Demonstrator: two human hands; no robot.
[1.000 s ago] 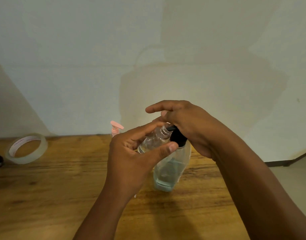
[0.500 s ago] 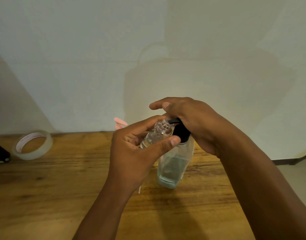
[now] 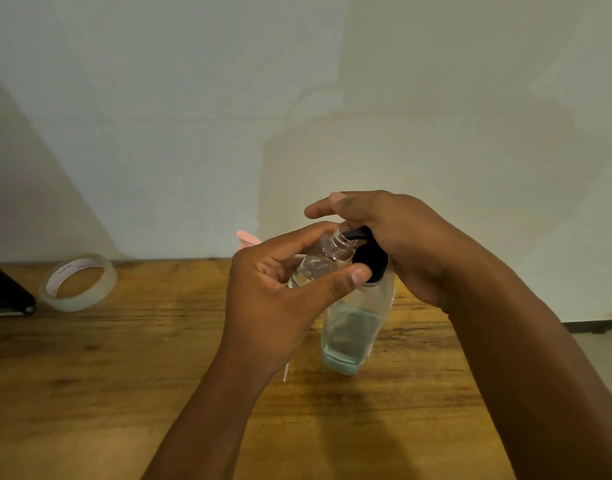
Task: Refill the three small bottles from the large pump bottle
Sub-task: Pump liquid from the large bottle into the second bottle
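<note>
Pump bottle unmoved; left hand still tilts small bottle.

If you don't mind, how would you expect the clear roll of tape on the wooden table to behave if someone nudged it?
The clear roll of tape lies flat on its side on the wooden table, so a nudge would probably slide it, not roll it. It looks like a thin hollow ring, so it is likely light. It seems unlikely to tip.

Plain pale wall, greenish-white, with broad soft shadows; wooden table, warm brown with dark grain, set against it; dark skirting and strip of pale floor at far right
</note>
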